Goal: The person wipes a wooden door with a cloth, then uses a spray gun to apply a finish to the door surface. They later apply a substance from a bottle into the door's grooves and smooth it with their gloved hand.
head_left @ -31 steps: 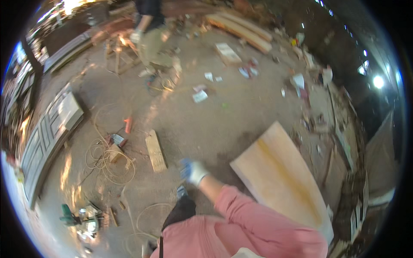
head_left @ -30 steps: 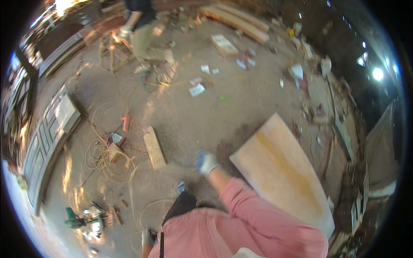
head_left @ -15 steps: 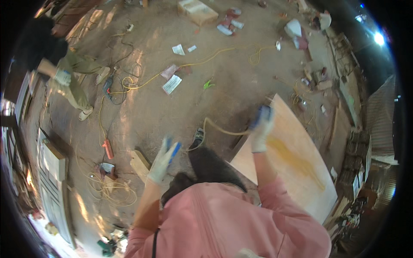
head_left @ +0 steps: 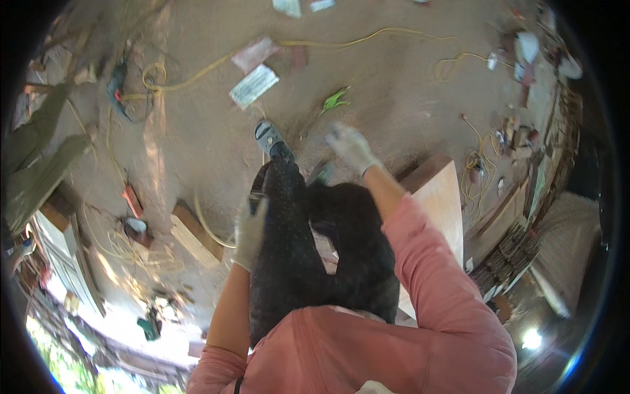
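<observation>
My left hand [head_left: 249, 234], in a pale work glove, is beside my dark left trouser leg. Its fingers look curled around a small dark thing at their tips, which I cannot make out. A yellowish hose [head_left: 209, 226] curves along the ground and meets this hand or passes behind it; which one is unclear. My right hand [head_left: 355, 150], gloved too, reaches forward over the floor above my right knee. Motion smears its fingers, so any grip is hidden. Nearest to it are a green leafy sprig [head_left: 335, 99] and a pale wooden panel [head_left: 433, 209] on my right.
A wooden block [head_left: 195, 235] lies left of my legs. Ahead are a paper sheet [head_left: 254, 86], a yellow cord [head_left: 341, 44] and a corded power tool [head_left: 117, 88]. Another person's trouser legs [head_left: 44, 154] show at the far left. Stacked slats [head_left: 502, 266] stand to the right.
My view has shifted. My right hand has moved left, away from the panel, and my left hand is now against my leg. The hose now runs near my left hand; one foot has stepped forward.
</observation>
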A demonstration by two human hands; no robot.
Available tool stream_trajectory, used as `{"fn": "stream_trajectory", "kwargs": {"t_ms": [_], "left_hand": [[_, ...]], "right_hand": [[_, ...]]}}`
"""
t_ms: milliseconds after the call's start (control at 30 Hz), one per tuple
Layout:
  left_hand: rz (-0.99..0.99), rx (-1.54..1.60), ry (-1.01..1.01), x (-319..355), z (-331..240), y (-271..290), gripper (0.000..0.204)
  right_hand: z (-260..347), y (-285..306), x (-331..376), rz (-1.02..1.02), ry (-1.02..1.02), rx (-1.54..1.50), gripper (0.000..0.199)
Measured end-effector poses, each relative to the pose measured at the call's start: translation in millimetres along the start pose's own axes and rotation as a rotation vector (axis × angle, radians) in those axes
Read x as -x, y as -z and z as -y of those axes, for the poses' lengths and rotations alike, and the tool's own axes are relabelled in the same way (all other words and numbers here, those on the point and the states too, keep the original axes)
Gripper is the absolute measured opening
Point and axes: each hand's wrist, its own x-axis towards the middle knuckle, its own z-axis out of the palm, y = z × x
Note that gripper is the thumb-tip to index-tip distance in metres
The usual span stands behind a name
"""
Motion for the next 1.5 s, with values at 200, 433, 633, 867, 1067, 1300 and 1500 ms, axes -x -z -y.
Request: {"fn": "stream_trajectory", "kwargs": {"t_ms": [200, 433, 633, 867, 1067, 1300, 1500], "left_hand": [[0.06, -0.42, -0.068, -3, -25, -72, 0.023], [-0.139, -0.143, 0.299, -17, -52, -117, 0.034], [-0.234, -0.174, 0.39, -13, -68, -174, 0.028], [-0.425, 0.014, 0.331, -14, -152, -205, 0.033], [-0.301, 0.872, -0.028, -36, -319, -206, 0.034], [-0.088, 1.586, -0.283, -48, -518, -191, 0.023], [-0.165, 1.275, -0.374, -92, -600, -194, 0.005]], "right_hand": [[-193, -46, -193, 0.297, 0.114, 0.675, 0.058], [-248, -126, -305, 0.487, 0.284, 1.089, 0.076], [-283, -77, -254, 0.506, 0.518, 0.859, 0.055], [-150, 168, -124, 0.57, -0.081, -0.144, 0.036], [14, 406, -66, 0.534, -0.014, -0.673, 0.024], [132, 500, -46, 0.284, 0.36, -0.948, 0.041], [131, 521, -108, 0.079, 0.272, -1.167, 0.031]]}}
